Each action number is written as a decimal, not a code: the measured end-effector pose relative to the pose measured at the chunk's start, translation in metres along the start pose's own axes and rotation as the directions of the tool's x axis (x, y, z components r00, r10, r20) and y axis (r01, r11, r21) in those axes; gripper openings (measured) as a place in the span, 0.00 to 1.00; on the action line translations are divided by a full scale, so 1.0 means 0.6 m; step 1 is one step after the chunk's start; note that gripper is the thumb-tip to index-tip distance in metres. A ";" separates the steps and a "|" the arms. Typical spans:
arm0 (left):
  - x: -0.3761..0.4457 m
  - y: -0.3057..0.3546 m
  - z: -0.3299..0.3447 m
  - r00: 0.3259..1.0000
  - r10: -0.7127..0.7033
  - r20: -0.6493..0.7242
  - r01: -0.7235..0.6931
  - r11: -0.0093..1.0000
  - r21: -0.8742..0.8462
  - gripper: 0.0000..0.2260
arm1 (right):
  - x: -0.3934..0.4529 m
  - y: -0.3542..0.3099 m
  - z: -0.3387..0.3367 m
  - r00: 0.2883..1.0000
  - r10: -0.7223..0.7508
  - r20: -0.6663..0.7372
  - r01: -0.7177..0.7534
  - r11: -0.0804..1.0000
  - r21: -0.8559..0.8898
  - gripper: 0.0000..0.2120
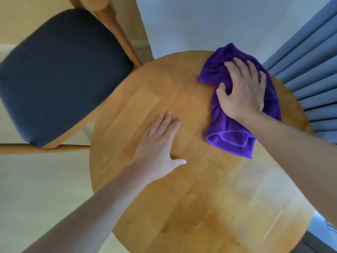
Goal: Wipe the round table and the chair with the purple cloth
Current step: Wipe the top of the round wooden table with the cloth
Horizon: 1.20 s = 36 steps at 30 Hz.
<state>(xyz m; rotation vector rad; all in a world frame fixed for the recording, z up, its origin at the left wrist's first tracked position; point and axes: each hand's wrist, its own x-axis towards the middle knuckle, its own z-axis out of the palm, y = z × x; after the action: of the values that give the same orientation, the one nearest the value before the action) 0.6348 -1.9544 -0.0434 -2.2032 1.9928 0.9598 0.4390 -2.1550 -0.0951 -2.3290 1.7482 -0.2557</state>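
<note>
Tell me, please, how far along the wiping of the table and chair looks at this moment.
Nothing can be called finished from this view: no wiped patch shows. In hand is the round table: the right hand presses the purple cloth onto its far side, thumb dug into the folds, while the left hand lies flat on the wood. The chair stands apart from the cloth, so it apparently remains.

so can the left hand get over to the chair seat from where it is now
Probably yes. The left hand lies flat on the round table, holding nothing, and the chair seat sits just past the table's left edge with nothing between them. The purple cloth is under the right hand, though.
</note>
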 end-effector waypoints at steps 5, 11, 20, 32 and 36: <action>-0.044 -0.205 -0.083 0.987 -0.153 0.043 0.142 0.972 0.189 0.67 | 0.005 -0.113 0.023 0.989 0.147 0.027 -0.148 0.989 0.022 0.32; -0.047 -0.267 -0.085 0.995 -0.082 0.051 0.072 0.983 0.170 0.70 | -0.044 -0.294 0.067 0.994 -0.046 0.096 0.046 0.999 -0.001 0.31; -0.056 -0.292 -0.087 1.000 0.023 0.006 -0.023 0.999 -0.039 0.65 | -0.144 -0.358 0.084 0.887 -0.387 0.252 0.405 0.914 -0.021 0.36; -0.042 -0.319 -0.167 0.996 0.059 0.060 -0.062 0.997 0.049 0.36 | -0.188 -0.444 0.090 0.994 0.058 0.095 -0.069 0.992 0.110 0.32; -0.017 -0.333 -0.200 0.988 0.131 0.077 -0.133 0.991 0.015 0.31 | -0.263 -0.453 0.106 0.987 -0.143 0.078 0.132 0.982 0.132 0.29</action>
<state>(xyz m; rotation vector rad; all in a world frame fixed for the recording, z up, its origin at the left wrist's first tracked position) 0.8667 -1.9570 -0.0170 -2.0145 2.1264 1.0162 0.6627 -1.9260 -0.0824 -2.3352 1.4882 -0.2749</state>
